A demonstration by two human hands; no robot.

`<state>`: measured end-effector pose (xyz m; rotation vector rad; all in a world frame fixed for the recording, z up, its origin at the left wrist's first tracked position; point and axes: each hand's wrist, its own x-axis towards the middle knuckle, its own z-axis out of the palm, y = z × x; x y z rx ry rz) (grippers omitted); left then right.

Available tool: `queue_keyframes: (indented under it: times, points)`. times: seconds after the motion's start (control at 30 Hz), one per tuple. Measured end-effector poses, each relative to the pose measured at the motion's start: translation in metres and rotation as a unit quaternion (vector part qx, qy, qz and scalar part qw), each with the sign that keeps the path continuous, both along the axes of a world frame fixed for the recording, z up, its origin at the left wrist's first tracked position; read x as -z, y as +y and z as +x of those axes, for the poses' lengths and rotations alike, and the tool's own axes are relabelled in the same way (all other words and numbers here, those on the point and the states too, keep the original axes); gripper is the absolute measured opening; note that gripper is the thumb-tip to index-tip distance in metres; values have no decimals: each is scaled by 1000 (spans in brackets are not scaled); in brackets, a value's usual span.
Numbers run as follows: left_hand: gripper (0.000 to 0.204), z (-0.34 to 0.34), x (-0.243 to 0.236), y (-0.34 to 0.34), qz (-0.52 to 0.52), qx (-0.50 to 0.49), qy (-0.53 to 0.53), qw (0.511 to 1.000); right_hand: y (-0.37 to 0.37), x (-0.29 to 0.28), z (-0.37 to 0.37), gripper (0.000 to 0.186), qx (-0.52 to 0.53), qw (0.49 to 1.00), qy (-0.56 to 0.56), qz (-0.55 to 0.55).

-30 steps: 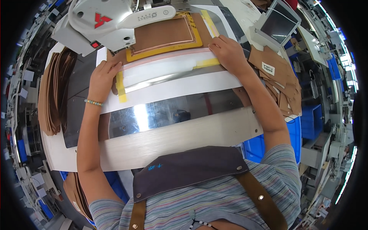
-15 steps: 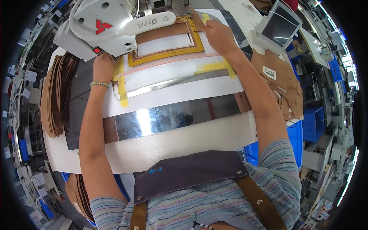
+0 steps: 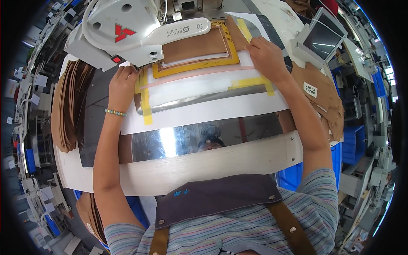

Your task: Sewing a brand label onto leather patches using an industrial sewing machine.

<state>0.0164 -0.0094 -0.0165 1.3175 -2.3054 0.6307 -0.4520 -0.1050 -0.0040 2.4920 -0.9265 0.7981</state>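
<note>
A flat brown piece (image 3: 195, 47) lies beneath the yellow-edged frame (image 3: 199, 70) under the sewing machine head (image 3: 127, 21), filling most of the frame's opening. My right hand (image 3: 267, 59) is closed on the near right corner of this piece, beside a strip of yellow tape. Over on the left, my left hand (image 3: 122, 88) has its fingers pinched together close to the machine head's lower edge and the left yellow tape; what they grip is hidden. A white sheet (image 3: 212, 111) with taped edges and a clear plastic strip lies nearer to me.
Stacked brown pieces (image 3: 68, 108) stand at the left, and more brown pieces (image 3: 323, 95) lie at the right. Behind those is a small screen (image 3: 323, 38). A shiny metal plate (image 3: 191, 138) crosses the near side of the table (image 3: 221, 170). Blue bins (image 3: 352, 144) sit at the right.
The brown piece has come toward me and covers more of the frame's opening. Both hands have shifted nearer to me with it. The whole view has moved slightly.
</note>
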Motion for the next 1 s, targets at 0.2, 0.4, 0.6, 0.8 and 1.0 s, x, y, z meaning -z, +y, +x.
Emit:
queue_keyframes:
  times: [0.2,0.4,0.6,0.8,1.0]
  points:
    - [17,5,5,-9,1,-21,-10,1000,4,7,3,7,6,1000,9,21]
    - [10,6,16,-19,28,-90,129,987,13,-15,32,8,-15,998,-66,-6]
    - [16,-5,16,-20,83,-124,159,976,2,-26,130,15,-148,839,-159,499]
    - [17,0,19,-21,89,-120,188,971,-36,-10,218,10,-123,782,-74,607]
    - [20,-8,17,-24,102,-114,207,966,-36,2,232,18,-112,738,-153,647]
